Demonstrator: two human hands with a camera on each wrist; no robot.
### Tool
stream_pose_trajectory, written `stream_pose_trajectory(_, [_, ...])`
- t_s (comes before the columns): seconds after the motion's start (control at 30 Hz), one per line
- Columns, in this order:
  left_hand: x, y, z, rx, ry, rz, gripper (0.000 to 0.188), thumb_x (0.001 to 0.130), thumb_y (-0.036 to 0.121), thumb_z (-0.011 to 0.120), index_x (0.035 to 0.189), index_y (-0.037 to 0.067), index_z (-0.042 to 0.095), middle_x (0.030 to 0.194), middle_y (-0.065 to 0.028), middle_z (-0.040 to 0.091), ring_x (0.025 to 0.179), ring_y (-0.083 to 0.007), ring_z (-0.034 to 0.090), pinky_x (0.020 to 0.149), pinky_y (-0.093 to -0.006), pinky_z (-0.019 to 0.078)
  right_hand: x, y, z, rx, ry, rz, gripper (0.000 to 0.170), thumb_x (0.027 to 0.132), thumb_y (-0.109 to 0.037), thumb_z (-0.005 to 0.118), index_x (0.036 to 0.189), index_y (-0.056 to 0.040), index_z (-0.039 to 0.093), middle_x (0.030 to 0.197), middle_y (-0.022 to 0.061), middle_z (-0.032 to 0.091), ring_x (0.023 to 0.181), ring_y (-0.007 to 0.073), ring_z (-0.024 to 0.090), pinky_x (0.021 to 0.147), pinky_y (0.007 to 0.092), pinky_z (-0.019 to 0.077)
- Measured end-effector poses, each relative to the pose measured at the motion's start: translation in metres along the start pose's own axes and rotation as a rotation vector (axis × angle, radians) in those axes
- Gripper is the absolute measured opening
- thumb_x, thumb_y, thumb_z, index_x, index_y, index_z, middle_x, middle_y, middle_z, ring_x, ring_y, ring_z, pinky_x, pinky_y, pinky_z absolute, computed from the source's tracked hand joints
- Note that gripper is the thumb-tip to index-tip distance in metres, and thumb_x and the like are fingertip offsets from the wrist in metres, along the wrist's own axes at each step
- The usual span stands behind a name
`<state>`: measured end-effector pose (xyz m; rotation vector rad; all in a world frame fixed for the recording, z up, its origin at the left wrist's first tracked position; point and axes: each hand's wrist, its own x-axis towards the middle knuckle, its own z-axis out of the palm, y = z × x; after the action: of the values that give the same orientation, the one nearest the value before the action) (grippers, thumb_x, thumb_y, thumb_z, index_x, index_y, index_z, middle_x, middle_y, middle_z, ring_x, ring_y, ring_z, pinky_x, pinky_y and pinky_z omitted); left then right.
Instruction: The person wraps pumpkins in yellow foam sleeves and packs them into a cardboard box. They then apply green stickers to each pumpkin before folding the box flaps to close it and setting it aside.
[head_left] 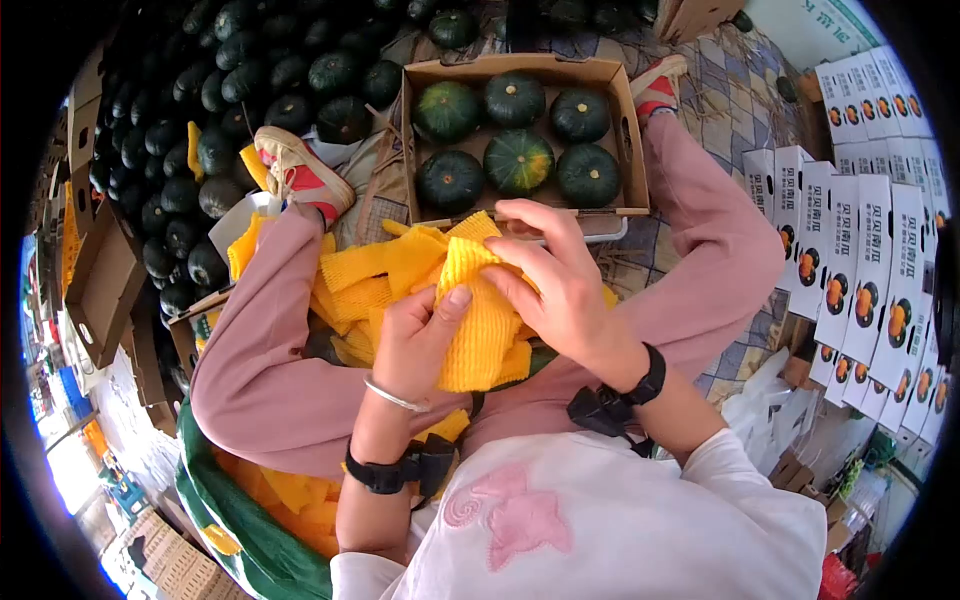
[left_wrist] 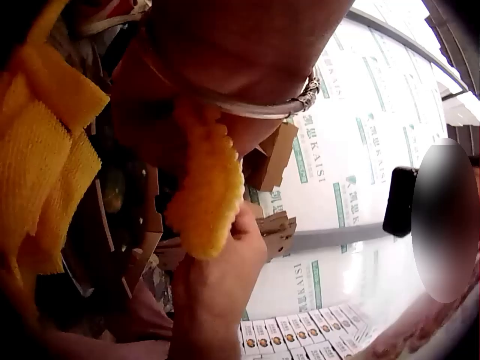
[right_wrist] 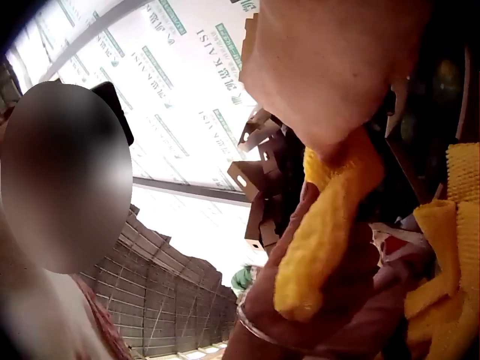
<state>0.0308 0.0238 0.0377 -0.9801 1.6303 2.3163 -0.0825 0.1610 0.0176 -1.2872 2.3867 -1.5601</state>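
Both hands hold one yellow foam net sleeve (head_left: 478, 335) above the lap in the head view. The left hand (head_left: 415, 340) pinches its left side, thumb on top. At the sleeve's upper end, the right hand (head_left: 560, 285) grips with thumb and fingers. More yellow nets (head_left: 350, 285) lie in a heap under and beside the hands. Beyond them is an open cardboard box (head_left: 628, 150) with several dark green squashes (head_left: 515, 98) in two rows. In the left wrist view the held net (left_wrist: 206, 195) hangs between the hands; the right wrist view shows the net (right_wrist: 319, 247) too.
Many loose squashes (head_left: 165, 140) are piled at the left and back. White printed cartons (head_left: 850, 250) stand stacked at the right. A green sack (head_left: 235, 530) with orange nets lies at the lower left. The legs, in pink trousers (head_left: 270, 350), surround the work area; shoes flank the box.
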Motion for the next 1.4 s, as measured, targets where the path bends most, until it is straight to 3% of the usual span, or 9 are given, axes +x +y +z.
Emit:
stream_pose_trajectory(0.1, [-0.007,0.007,0.000,-0.176,-0.081,-0.251,0.024,0.095,0.021,0.059,0.099,-0.003,0.063,0.082,0.0005,0.062,0.070,-0.0050,0.057,0.059,-0.0221,0.0475,-0.007,-0.002,0.005,0.150,0.053,0.062,0.015,0.081,-0.003,0.068,0.094,-0.0019,0.060,0.095,0.0119,0.061,0.087,0.0249,0.060,0.077,0.0334,0.0490])
stream_pose_trajectory(0.23, [0.003,-0.005,-0.011,0.182,0.004,0.018,0.021,0.093,0.018,0.063,0.102,0.000,0.061,0.086,-0.0005,0.062,0.073,-0.0056,0.057,0.061,-0.0218,0.0469,-0.001,0.004,-0.020,0.922,-0.322,0.761,0.018,0.089,-0.008,0.066,0.102,-0.0005,0.058,0.091,-0.0001,0.062,0.080,0.0035,0.057,0.070,0.0172,0.0445])
stream_pose_trajectory(0.37, [0.007,0.008,-0.023,-0.446,-0.066,0.057,0.026,0.097,0.011,0.051,0.119,-0.003,0.055,0.100,-0.0132,0.067,0.089,-0.0205,0.066,0.079,-0.0293,0.0543,0.000,0.013,-0.026,1.028,-0.332,0.792,0.027,0.087,-0.007,0.068,0.110,0.0005,0.056,0.094,0.0032,0.065,0.083,0.0069,0.061,0.073,0.0192,0.0488])
stream_pose_trajectory(0.53, [0.000,0.020,0.000,-0.476,-0.272,0.088,0.067,0.092,0.010,0.058,0.148,0.006,0.021,0.146,-0.0230,0.034,0.127,-0.0293,0.046,0.101,-0.0413,0.0434,0.001,0.006,-0.009,1.041,-0.191,0.797,0.030,0.085,-0.003,0.068,0.112,0.0019,0.055,0.099,0.0079,0.066,0.088,0.0106,0.064,0.078,0.0223,0.0511])
stream_pose_trajectory(0.97, [0.013,0.000,-0.006,-0.500,-0.232,0.164,0.066,0.082,-0.001,0.067,0.140,0.002,0.035,0.127,-0.0139,0.055,0.115,-0.0219,0.054,0.100,-0.0329,0.0404,-0.014,0.009,-0.009,1.746,-0.232,0.937,0.044,0.083,-0.002,0.069,0.123,0.0042,0.051,0.108,0.0104,0.065,0.096,0.0171,0.065,0.082,0.0305,0.0533])
stream_pose_trajectory(1.1, [0.006,0.004,-0.001,-0.399,-0.297,0.146,0.066,0.081,-0.006,0.063,0.139,0.003,0.035,0.123,-0.0128,0.056,0.112,-0.0210,0.056,0.097,-0.0317,0.0436,-0.015,0.015,-0.009,1.420,-0.220,0.848,0.034,0.081,-0.006,0.071,0.112,0.0001,0.060,0.102,0.0070,0.067,0.090,0.0141,0.065,0.078,0.0286,0.0518])
stream_pose_trajectory(1.17, [0.012,-0.001,-0.008,0.133,0.041,0.224,0.060,0.073,-0.009,0.065,0.130,0.004,0.047,0.106,-0.0093,0.059,0.097,-0.0188,0.058,0.085,-0.0283,0.0468,-0.021,0.041,-0.001,0.391,-0.219,0.594,0.018,0.074,-0.005,0.072,0.085,-0.0013,0.059,0.078,0.0080,0.064,0.073,0.0144,0.061,0.066,0.0323,0.0488])
stream_pose_trajectory(1.27, [0.020,0.001,-0.011,0.902,0.390,0.529,0.044,0.067,-0.003,0.068,0.110,0.004,0.061,0.090,-0.0083,0.055,0.083,-0.0193,0.058,0.077,-0.0265,0.0460,-0.011,0.044,-0.006,0.106,-0.077,0.487,0.024,0.075,-0.001,0.068,0.075,-0.0027,0.045,0.069,0.0073,0.058,0.066,0.0171,0.059,0.061,0.0328,0.0480])
stream_pose_trajectory(1.4, [0.033,0.005,-0.018,0.910,0.286,0.773,0.039,0.069,-0.006,0.060,0.107,0.004,0.065,0.102,-0.0135,0.056,0.094,-0.0285,0.055,0.085,-0.0339,0.0442,-0.007,0.022,-0.019,1.544,-0.326,0.874,0.022,0.084,-0.002,0.064,0.094,-0.0085,0.046,0.084,0.0031,0.059,0.071,0.0147,0.061,0.062,0.0320,0.0531])
